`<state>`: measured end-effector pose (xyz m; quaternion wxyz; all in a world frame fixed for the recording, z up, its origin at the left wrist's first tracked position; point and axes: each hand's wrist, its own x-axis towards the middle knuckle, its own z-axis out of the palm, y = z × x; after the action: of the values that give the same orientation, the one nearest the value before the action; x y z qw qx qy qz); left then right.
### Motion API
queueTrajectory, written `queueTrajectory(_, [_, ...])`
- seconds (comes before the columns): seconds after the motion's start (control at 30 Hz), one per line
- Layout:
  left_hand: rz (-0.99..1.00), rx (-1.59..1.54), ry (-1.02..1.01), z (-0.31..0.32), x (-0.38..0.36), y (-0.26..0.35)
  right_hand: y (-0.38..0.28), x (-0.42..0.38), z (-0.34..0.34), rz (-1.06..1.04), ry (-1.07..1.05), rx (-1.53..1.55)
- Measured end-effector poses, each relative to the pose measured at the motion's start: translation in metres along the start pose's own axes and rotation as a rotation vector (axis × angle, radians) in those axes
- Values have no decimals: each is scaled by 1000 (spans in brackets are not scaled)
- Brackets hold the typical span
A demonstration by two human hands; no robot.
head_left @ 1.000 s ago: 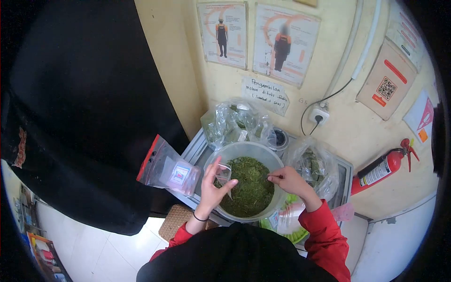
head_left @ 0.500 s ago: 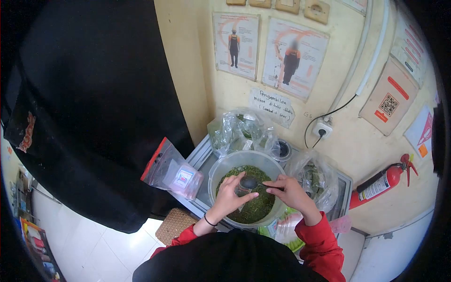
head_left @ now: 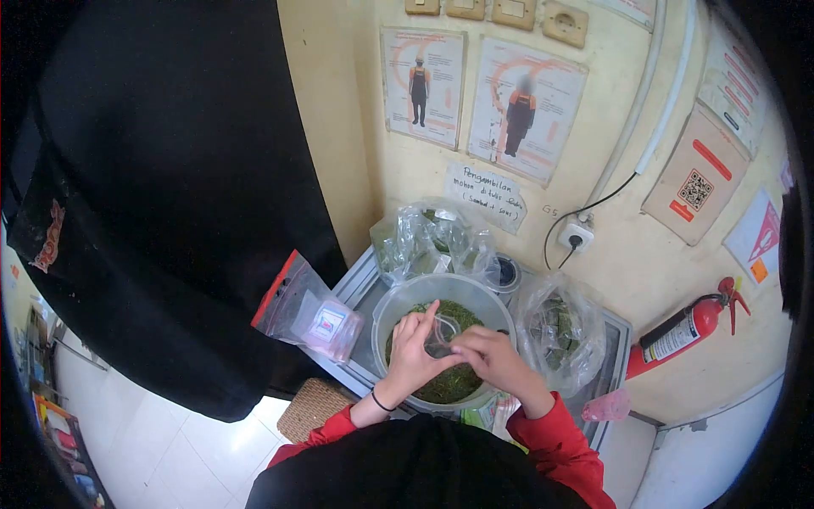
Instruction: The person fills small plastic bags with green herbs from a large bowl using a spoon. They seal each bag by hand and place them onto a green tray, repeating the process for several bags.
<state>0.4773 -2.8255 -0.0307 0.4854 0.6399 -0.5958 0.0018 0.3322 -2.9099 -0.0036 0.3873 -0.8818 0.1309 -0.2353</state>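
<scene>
A round translucent tub (head_left: 387, 316) holds finely chopped green leaves (head_left: 451, 388). Over it, my left hand (head_left: 410, 349) has thumb and fingers curved around a small clear plastic bag (head_left: 444, 326), whose mouth shows a rounded rim. My right hand (head_left: 490, 355) is closed and bent down at the bag, its fingertips close to my left thumb. A dark spoon was in its grip half a second ago; now the fingers hide nearly all of it. Whether leaves are inside the bag I cannot make out.
Clear bags of greens stand behind the tub (head_left: 432, 242) and to its right (head_left: 555, 335). A red-zip pouch (head_left: 318, 318) lies left. A dark-lidded container (head_left: 506, 273), a pink cup (head_left: 606, 406) and the grey table edge (head_left: 619, 365) surround it. A fire extinguisher (head_left: 678, 338) hangs right.
My right hand has moved left and turned down over the bag. The spoon's dark bowl, seen earlier between my hands, is out of sight. The view has shifted slightly.
</scene>
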Motion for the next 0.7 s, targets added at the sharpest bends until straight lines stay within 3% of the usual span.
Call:
queueTrajectory(0.07, [-60,-205,-51,-5,0,0,10,2,-5,-70,49,-89])
queueTrajectory(0.1, [-90,-308,-77,-8,0,-1,10,1,-8,-37,4,-18])
queueTrajectory(0.2, [-468,-996,-311,-2,-9,-25,8,-3,-12,119,-41,231])
queueTrajectory(0.23, [-481,-1050,-242,-1,-11,-21,6,-4,-9,208,7,334])
queueTrajectory(0.37, [-451,-1003,-205,3,-15,-28,5,-5,-7,396,-1,465])
queueTrajectory(0.47, [-450,-998,-218,-1,-13,-22,10,-7,-4,357,43,551])
queueTrajectory(0.63, [-453,-980,-217,-2,-15,-16,14,-10,-4,238,150,386])
queueTrajectory(0.7, [-335,-744,-193,-4,-13,-11,10,-7,-1,178,152,317])
